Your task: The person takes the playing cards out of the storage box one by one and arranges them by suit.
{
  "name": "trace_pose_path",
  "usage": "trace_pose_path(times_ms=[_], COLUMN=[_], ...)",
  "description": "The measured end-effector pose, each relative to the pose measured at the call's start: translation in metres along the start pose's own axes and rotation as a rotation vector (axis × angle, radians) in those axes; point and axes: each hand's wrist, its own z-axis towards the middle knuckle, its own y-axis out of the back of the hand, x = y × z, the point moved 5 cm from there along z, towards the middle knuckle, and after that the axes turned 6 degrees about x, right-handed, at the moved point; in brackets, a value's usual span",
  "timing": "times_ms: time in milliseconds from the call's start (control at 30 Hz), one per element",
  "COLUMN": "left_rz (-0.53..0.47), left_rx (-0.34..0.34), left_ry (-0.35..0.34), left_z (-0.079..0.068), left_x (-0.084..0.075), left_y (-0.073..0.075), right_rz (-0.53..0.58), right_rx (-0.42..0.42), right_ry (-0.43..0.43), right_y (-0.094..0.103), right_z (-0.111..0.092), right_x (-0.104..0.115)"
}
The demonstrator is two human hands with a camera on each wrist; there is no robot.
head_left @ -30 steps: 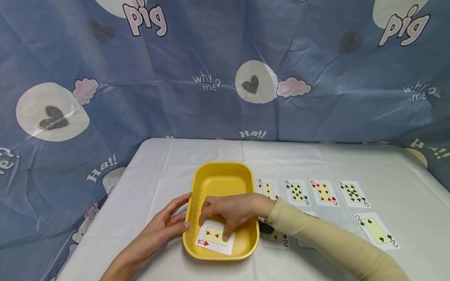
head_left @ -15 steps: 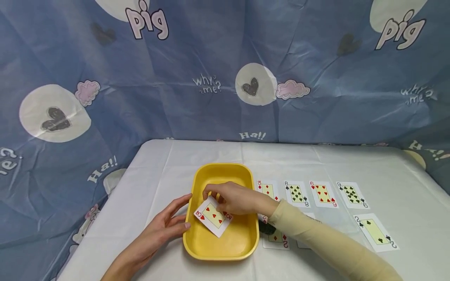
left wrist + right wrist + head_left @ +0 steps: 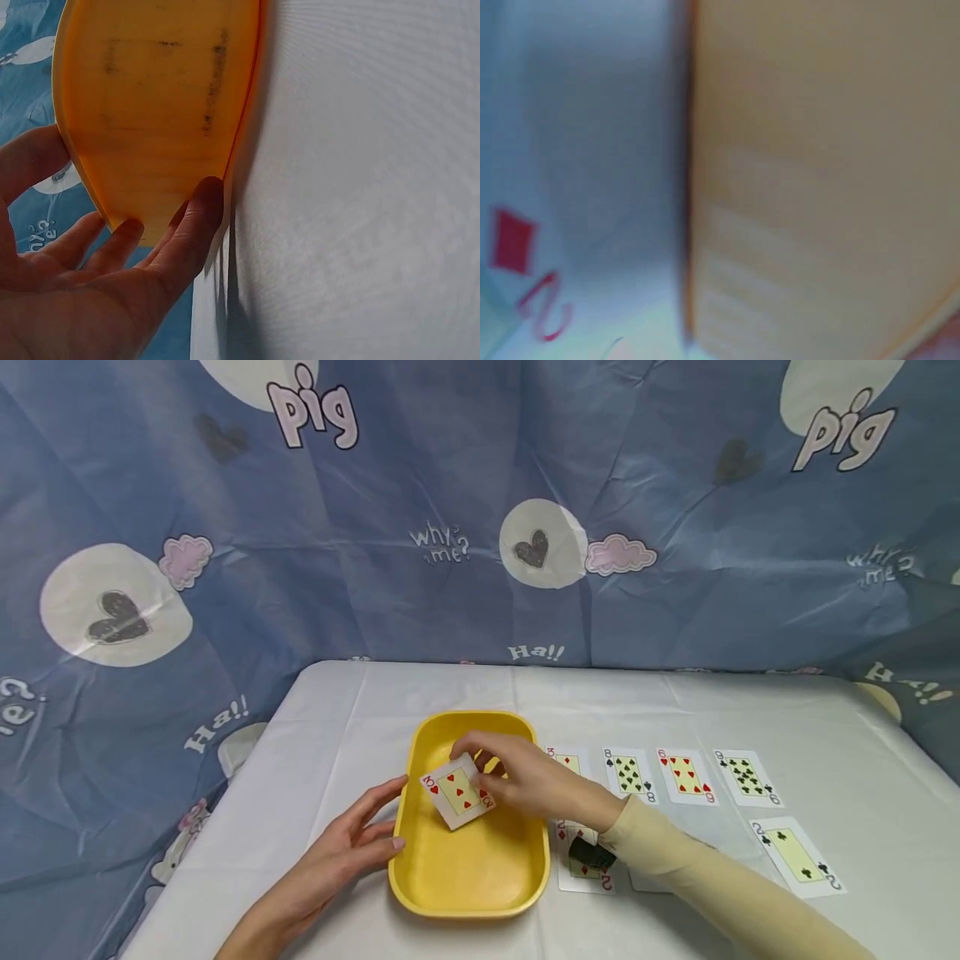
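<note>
My right hand (image 3: 528, 781) pinches a playing card of hearts (image 3: 455, 792) between thumb and fingers, tilted and face up over the yellow tray (image 3: 468, 889). Fingertips hide part of the card's right side. With fingers spread, my left hand (image 3: 341, 852) touches the tray's left wall. The left wrist view shows the left thumb and fingertips (image 3: 206, 199) against the outside of the yellow wall (image 3: 157, 97). In the right wrist view the tray's wall (image 3: 817, 172) looms blurred and large, and the held card is out of sight.
Face-up cards lie right of the tray: a three of diamonds (image 3: 567, 761), an eight of spades (image 3: 630, 774), a six of hearts (image 3: 686, 775), a nine of clubs (image 3: 747, 777) and a two of clubs (image 3: 797, 856). The right forearm passes over a two of diamonds (image 3: 577, 883) and another card.
My right hand has taken the hearts card up from the tray's near end and moved it away from me, tilting and turning it. The left hand stays at the tray's wall.
</note>
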Motion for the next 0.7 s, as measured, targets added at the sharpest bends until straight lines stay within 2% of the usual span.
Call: trace_pose_path(times_ms=[200,300,467,700], left_rz=[0.001,0.01,0.013,0.024], left_rx=[-0.003,-0.017,-0.023,-0.019], left_ry=[0.006,0.019,0.033,0.033], left_z=[0.001,0.001,0.001,0.001], left_x=[0.0,0.0,0.001,-0.001], left_y=[-0.001,0.0,0.0,-0.001], right_rz=[0.175,0.266,0.374,0.378], right_rx=[-0.195,-0.263,-0.321,-0.359], right_ry=[-0.072,-0.119,-0.158,-0.153], right_y=[0.017,0.024,0.036,0.06], right_z=[-0.018,-0.027,-0.043,-0.069], right_x=[-0.009,-0.013,-0.016,-0.013])
